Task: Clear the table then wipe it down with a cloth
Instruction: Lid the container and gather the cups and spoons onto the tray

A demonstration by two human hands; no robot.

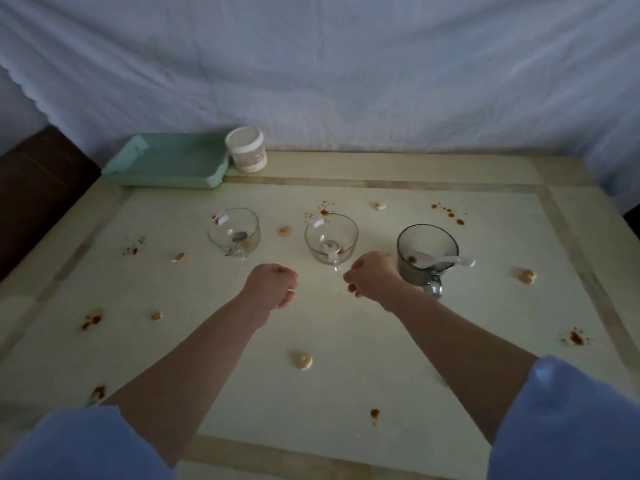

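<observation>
Now: left hand (273,284) fingers curled, empty, over worktop (346,344). Right hand (372,278) fingers curled beside middle cup (330,233), probably reaching to clear; hold unclear.

A soiled table (346,344) from above.
We see our left hand (273,285) and right hand (372,280) curled before three cups (331,237) holding spoons (440,261); crumbs (304,361) and brown stains (450,213) dot the top, a green tray (166,161) and white jar (246,148) behind.

1. Looking like a home dining room: glass cups (331,233) with spoons (446,261) sitting on a cream worktop (346,341).
2. Crumbs (304,361) and brown stains (576,337) lying scattered.
3. Pale sheet (311,64) hanging behind; green tray (166,161) and tub (246,148) standing at the far edge.
</observation>
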